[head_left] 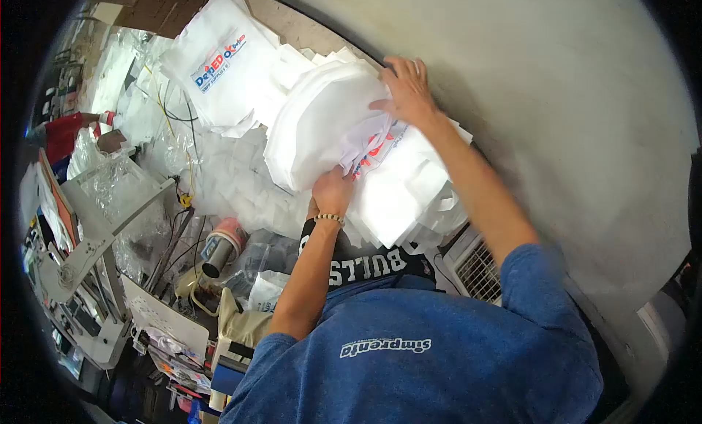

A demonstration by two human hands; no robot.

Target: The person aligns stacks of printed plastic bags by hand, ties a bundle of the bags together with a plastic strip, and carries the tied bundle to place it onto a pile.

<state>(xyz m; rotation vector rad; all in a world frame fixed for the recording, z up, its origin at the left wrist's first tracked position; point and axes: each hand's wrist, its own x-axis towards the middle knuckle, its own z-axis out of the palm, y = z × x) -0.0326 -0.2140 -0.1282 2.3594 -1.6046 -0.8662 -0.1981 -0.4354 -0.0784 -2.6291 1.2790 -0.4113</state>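
Observation:
A thick stack of white, fabric-like printed bags (311, 124) curls over in front of me, its upper layers folded back. My left hand (333, 193), with a beaded bracelet at the wrist, is closed on the crumpled, red-printed edge of a bag (365, 149). Its fingertips are partly hidden by the material. At the right side of the fold, my right hand (409, 91) has its fingers spread and its thumb stretched toward the white material; a ring shows on one finger. More white bags (398, 193) lie flat beneath, near my lap.
Another stack of printed white bags (223, 65) lies at upper left. A bare wall (570, 117) runs along the right. Clear plastic wrapping (227, 168), a pink-and-grey container (225, 241) and a metal-framed machine (95, 248) crowd the left. A white grille (475, 267) stands by my right side.

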